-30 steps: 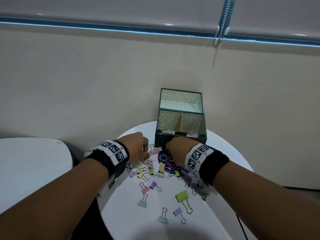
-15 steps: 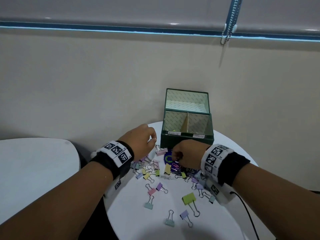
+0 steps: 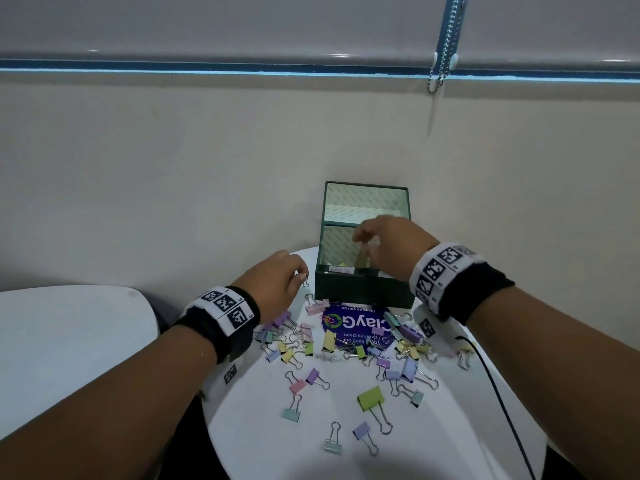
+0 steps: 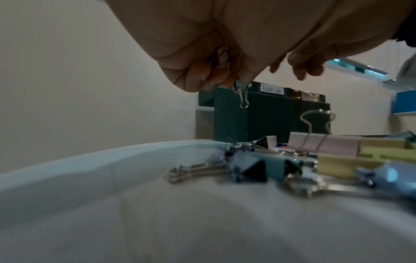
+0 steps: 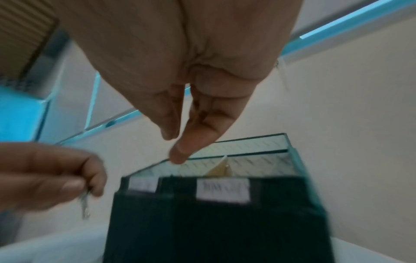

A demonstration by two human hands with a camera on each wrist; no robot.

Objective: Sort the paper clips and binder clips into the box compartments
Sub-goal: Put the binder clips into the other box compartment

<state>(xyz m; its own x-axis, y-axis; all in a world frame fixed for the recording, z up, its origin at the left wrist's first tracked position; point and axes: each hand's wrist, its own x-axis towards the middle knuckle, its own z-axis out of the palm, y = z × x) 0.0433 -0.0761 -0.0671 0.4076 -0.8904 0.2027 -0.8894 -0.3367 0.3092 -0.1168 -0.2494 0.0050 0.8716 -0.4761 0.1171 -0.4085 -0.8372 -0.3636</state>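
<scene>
Sorting well underway: right hand (image 3: 388, 245) poised over green box (image 3: 363, 287), fingers loose, apparently empty. Left hand (image 3: 277, 285) pinched small binder clip (image 4: 242, 89) just left of box; likely next, carried over left compartment, labelled for binder clips, and released.

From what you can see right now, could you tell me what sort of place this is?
Probably an office break area or canteen. A small round white table stands against a plain wall under a roller blind with a bead chain, and a sticker on the tabletop reads "Clean as you go" and mentions keeping canteens clean.
</scene>
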